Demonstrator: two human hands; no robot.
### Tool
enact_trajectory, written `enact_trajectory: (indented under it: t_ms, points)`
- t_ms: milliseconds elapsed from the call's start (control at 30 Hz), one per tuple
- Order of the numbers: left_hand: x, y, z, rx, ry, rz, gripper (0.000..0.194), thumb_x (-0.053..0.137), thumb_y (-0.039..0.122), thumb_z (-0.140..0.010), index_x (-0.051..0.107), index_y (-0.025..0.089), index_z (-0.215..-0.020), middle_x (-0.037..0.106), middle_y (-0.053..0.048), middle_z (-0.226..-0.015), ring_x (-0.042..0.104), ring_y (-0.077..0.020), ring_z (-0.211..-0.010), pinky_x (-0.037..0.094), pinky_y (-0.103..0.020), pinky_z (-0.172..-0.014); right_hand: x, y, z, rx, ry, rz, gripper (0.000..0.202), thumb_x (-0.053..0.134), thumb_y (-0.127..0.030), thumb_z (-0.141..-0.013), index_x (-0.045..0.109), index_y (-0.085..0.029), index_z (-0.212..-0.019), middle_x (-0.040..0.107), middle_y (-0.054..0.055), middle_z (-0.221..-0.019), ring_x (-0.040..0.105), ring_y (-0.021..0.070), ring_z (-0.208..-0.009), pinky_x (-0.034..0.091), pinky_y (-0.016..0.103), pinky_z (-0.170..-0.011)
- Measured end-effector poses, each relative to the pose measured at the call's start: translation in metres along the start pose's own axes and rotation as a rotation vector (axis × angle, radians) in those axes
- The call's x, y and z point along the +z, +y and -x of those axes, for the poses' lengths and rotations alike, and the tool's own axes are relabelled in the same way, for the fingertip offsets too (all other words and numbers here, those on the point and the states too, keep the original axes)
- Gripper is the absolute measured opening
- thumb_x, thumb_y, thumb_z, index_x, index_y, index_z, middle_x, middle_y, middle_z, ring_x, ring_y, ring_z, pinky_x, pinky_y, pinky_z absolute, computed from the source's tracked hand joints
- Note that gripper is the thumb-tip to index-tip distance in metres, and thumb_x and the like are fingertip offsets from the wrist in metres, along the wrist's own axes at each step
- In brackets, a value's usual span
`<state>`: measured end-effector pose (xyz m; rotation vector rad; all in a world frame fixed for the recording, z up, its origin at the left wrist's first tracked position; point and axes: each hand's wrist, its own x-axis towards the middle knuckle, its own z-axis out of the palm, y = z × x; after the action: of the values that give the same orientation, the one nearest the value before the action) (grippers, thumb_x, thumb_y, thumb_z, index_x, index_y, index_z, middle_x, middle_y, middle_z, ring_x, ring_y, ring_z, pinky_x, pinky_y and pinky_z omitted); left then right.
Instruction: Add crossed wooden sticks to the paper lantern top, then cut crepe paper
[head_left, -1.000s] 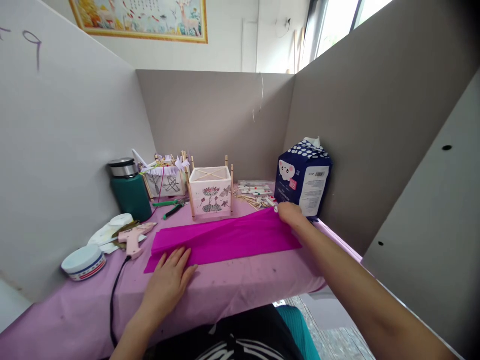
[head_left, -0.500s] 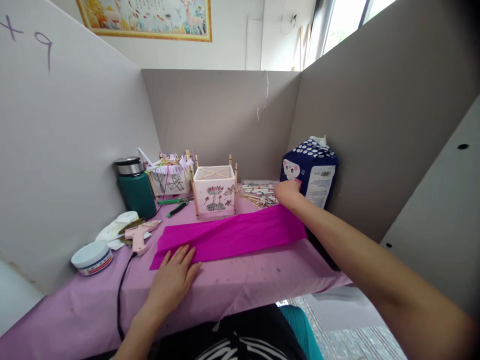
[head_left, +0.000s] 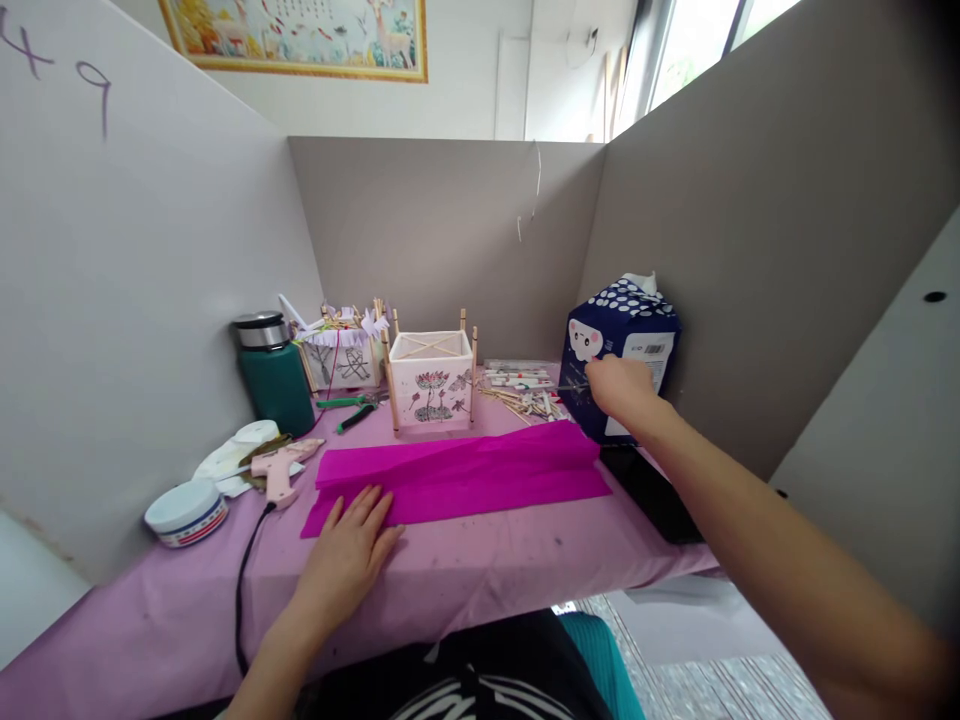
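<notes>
A long strip of magenta crepe paper (head_left: 465, 478) lies across the table, with a raised fold along it. My left hand (head_left: 355, 535) rests flat on its left end, fingers spread. Beyond the right end, in front of the tissue pack, my right hand (head_left: 622, 388) is closed around a pair of scissors (head_left: 574, 387). Their thin metal blades point left and their handles are hidden in my fingers. Behind the paper stands a white box lantern (head_left: 432, 390) with wooden corner sticks and a lotus drawing.
Left are a green bottle (head_left: 276, 380), pink glue gun (head_left: 276, 474), white round tub (head_left: 186, 514) and green-handled pliers (head_left: 355, 417). A second decorated box (head_left: 341, 362) stands behind. Thin sticks (head_left: 517, 403), pens (head_left: 519, 373), a blue tissue pack (head_left: 585, 375) and a black phone (head_left: 654, 495) are right.
My right hand has moved right from above the thin sticks, and the scissor blades now show. My left hand stays on the paper. More of the black phone is visible.
</notes>
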<state>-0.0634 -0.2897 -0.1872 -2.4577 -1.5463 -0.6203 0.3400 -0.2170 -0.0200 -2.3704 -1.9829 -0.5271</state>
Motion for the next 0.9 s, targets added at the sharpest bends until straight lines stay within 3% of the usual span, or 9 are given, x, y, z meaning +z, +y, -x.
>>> enact_trajectory:
  t_ms: [67,167,300,400,500,600,667,767,900]
  points:
    - [-0.01,0.01,-0.001,-0.009,0.128,0.093,0.04,0.044,0.036,-0.092,0.062,0.014,-0.12,0.06,-0.013,-0.128,0.051,-0.0299,-0.123,0.033,-0.057,-0.106,0.013,0.0,0.018,0.028,0.052,-0.144,0.032,0.048,-0.015,-0.083,0.069,-0.018,-0.107,0.068,0.015,-0.107,0.063,0.0265,-0.098,0.046,0.032,-0.075]
    - [-0.032,0.039,-0.008,-0.049,0.292,0.355,0.031,0.048,0.036,-0.09,0.069,0.018,-0.105,0.069,-0.011,-0.11,0.061,-0.0258,-0.106,0.044,-0.047,-0.096,0.043,-0.021,0.056,-0.006,0.029,-0.911,0.026,0.052,-0.021,-0.081,0.068,-0.018,-0.101,0.069,0.006,-0.082,0.062,0.0169,-0.072,0.044,0.025,-0.06]
    - [-0.053,0.09,-0.031,-0.241,0.111,0.883,0.034,0.054,0.038,-0.087,0.064,0.02,-0.113,0.068,-0.009,-0.11,0.064,-0.0194,-0.089,0.052,-0.028,-0.067,0.067,-0.074,0.118,0.024,-0.318,-1.742,0.034,0.068,-0.039,-0.073,0.065,-0.018,-0.099,0.055,-0.004,-0.058,0.043,0.0081,-0.044,0.032,0.02,-0.042]
    - [-0.049,0.114,-0.052,-0.363,-0.006,1.248,0.042,0.059,0.04,-0.082,0.06,0.015,-0.115,0.068,-0.007,-0.092,0.06,-0.0122,-0.065,0.048,-0.024,-0.06,0.063,-0.108,0.151,0.022,-0.491,-2.051,0.033,0.075,-0.04,-0.068,0.066,-0.018,-0.091,0.05,-0.006,-0.055,0.036,0.0045,-0.041,0.027,0.017,-0.039]
    - [-0.038,0.125,-0.064,-0.4,-0.07,1.437,0.036,0.064,0.043,-0.075,0.065,0.01,-0.089,0.057,0.001,-0.059,0.046,-0.0074,-0.046,0.035,-0.02,-0.046,0.054,-0.125,0.167,0.018,-0.649,-2.219,0.034,0.08,-0.039,-0.063,0.066,-0.017,-0.085,0.054,-0.004,-0.062,0.037,0.0039,-0.042,0.026,0.016,-0.036]
    - [-0.034,0.127,-0.065,-0.418,-0.07,1.497,0.033,0.068,0.043,-0.07,0.063,0.011,-0.074,0.055,0.002,-0.055,0.042,-0.0061,-0.044,0.028,-0.02,-0.043,0.052,-0.129,0.171,-0.029,-0.658,-2.216,0.037,0.077,-0.046,-0.067,0.066,-0.016,-0.086,0.061,0.002,-0.077,0.047,0.0069,-0.049,0.033,0.017,-0.037]
    - [-0.035,0.126,-0.062,-0.454,-0.068,1.507,0.033,0.07,0.044,-0.068,0.063,0.011,-0.073,0.055,0.002,-0.054,0.04,-0.0053,-0.043,0.027,-0.02,-0.043,0.055,-0.127,0.173,0.001,-0.531,-2.121,0.041,0.069,-0.053,-0.073,0.066,-0.015,-0.088,0.061,0.004,-0.075,0.052,0.0108,-0.054,0.037,0.02,-0.04]
    - [-0.036,0.126,-0.059,-0.525,-0.051,1.484,0.034,0.07,0.046,-0.068,0.06,0.013,-0.07,0.046,0.006,-0.048,0.034,-0.0045,-0.039,0.026,-0.019,-0.039,0.062,-0.122,0.18,0.12,-0.032,-1.807,0.04,0.056,-0.054,-0.083,0.066,-0.017,-0.097,0.062,0.005,-0.074,0.056,0.0151,-0.058,0.044,0.026,-0.048]
    - [-0.029,0.134,-0.057,-0.558,0.004,1.436,0.034,0.068,0.047,-0.07,0.057,0.015,-0.07,0.045,0.007,-0.047,0.034,-0.0051,-0.033,0.025,-0.02,-0.035,0.068,-0.119,0.192,-0.116,0.533,-1.203,0.023,0.053,-0.033,-0.088,0.064,-0.022,-0.104,0.068,0.009,-0.096,0.063,0.0211,-0.085,0.051,0.034,-0.077]
